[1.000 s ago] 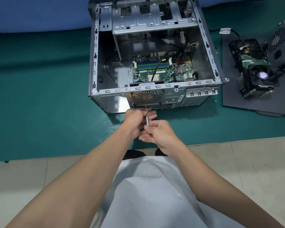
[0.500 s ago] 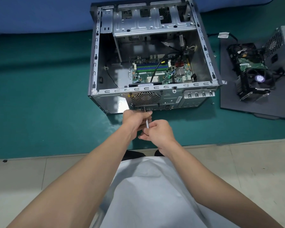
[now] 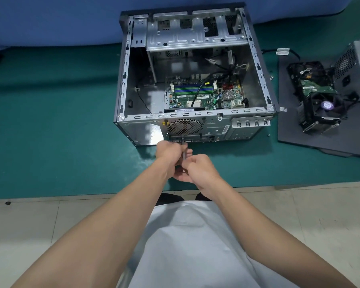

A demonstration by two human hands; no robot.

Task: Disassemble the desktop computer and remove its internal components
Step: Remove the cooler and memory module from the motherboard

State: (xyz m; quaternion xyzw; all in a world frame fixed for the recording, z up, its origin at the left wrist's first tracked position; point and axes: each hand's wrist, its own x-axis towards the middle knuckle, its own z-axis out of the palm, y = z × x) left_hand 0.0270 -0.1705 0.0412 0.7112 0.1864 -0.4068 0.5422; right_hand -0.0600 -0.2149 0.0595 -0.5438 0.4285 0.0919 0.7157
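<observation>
An open grey computer case (image 3: 256,57) lies on its side on a green mat, its rear panel facing me. Inside it sits a green motherboard (image 3: 204,96) with black cables over it. A thin metal screwdriver (image 3: 183,151) points at the lower rear panel, under the round fan grille (image 3: 184,126). My left hand (image 3: 169,154) is closed around the shaft close to the case. Just behind it, my right hand (image 3: 200,169) grips the handle end, which is hidden in the fingers.
On a dark mat (image 3: 320,146) to the right lie removed parts: a black cooler with fan (image 3: 324,109), a drive under it and a grey power supply (image 3: 357,65). A blue surface runs along the far side. Pale floor tiles and my white shirt fill the near side.
Both hands have kept hold of the screwdriver at the rear panel, shifting slightly forward toward the case. The view has drifted a little.
</observation>
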